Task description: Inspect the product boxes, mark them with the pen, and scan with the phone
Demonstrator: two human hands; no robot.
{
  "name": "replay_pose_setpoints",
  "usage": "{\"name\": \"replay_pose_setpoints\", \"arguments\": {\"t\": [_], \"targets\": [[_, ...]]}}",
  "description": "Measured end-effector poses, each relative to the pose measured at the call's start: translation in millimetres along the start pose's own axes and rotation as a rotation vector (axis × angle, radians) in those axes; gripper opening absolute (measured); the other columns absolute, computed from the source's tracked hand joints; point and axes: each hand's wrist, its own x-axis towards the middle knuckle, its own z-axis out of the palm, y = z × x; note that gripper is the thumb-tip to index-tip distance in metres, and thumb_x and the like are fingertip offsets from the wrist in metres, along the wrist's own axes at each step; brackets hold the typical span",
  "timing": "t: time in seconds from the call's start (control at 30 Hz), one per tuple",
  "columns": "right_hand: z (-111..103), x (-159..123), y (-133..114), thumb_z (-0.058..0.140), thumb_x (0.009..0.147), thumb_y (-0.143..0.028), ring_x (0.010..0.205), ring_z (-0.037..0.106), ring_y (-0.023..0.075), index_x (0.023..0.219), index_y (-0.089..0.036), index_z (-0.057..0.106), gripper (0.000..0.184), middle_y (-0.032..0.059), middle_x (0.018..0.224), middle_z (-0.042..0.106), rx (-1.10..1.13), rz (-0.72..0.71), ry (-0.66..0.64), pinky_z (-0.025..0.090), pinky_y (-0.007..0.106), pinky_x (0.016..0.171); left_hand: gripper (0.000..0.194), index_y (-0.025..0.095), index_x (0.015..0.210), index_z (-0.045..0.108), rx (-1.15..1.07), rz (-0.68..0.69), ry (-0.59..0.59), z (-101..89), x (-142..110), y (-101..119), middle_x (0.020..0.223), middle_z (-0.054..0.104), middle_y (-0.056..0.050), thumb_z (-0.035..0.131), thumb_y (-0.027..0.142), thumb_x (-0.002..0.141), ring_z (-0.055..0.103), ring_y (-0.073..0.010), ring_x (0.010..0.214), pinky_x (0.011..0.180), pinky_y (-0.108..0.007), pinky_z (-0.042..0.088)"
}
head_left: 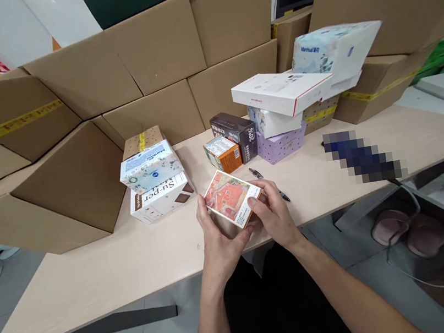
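Observation:
Both my hands hold a small flat box (231,195) with a red and orange picture on its top, just above the near edge of the pale wooden table (106,261). My left hand (217,235) grips its left end, fingers curled round it. My right hand (273,212) grips its right end, fingers wrapped over the side. A black pen (268,183) lies on the table just behind my right hand.
A tissue pack (150,166) sits on a white "Su-per" box (162,197) at left. An orange carton (223,154), a dark box (235,134), a purple box (281,145) and stacked white boxes (284,92) stand behind. Cardboard boxes (81,176) line the back. Cables (429,213) hang at right.

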Motion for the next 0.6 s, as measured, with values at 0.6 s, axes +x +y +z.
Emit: {"name": "replay_pose_setpoints", "arguments": {"t": [0.6], "targets": [[-0.1, -1.4, 1.2, 0.073, 0.077, -0.06, 0.127, 0.053, 0.0302, 0.13, -0.022, 0.058, 0.067, 0.0136, 0.128, 0.052, -0.174, -0.159, -0.135, 0.045, 0.05, 0.111, 0.116, 0.035, 0.159, 0.01, 0.087, 0.172, 0.234, 1.0, -5.3, 2.5, 0.158, 0.03, -0.013, 0.084, 0.028, 0.071, 0.034, -0.0323, 0.149, 0.122, -0.053, 0.033]]}}
